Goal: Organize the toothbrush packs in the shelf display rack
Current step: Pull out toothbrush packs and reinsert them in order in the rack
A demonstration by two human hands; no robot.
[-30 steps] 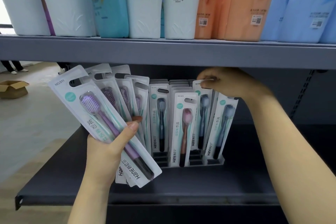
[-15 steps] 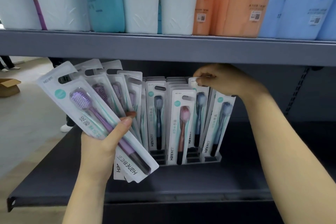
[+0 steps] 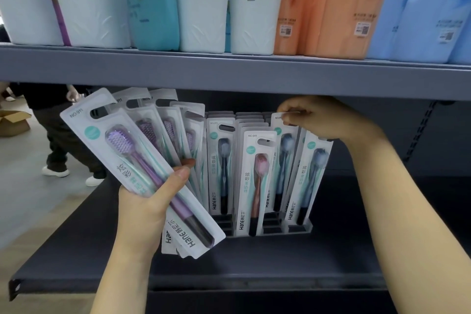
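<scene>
My left hand (image 3: 150, 201) grips a fan of several purple toothbrush packs (image 3: 132, 155), tilted to the left in front of the shelf. A clear slotted display rack (image 3: 298, 228) stands on the dark lower shelf (image 3: 254, 262) and holds upright packs in rows: a black-brush pack (image 3: 220, 168), a pink-brush pack (image 3: 254, 181) in front, and blue-brush packs at the right. My right hand (image 3: 323, 120) pinches the top edge of a blue toothbrush pack (image 3: 284, 160) that stands in the rack. Another blue pack (image 3: 308, 176) leans at the rack's right end.
Just above my right hand runs the grey upper shelf (image 3: 229, 71), which carries white, teal, orange and blue refill pouches (image 3: 201, 2). At the left a person's legs (image 3: 61, 145) stand on the floor beside a cardboard box (image 3: 12, 122). The lower shelf extends dark to the right.
My right hand keeps its pinch on the blue pack's top and has barely shifted. The left hand's fan of packs holds its pose. A person has walked into view at the left.
</scene>
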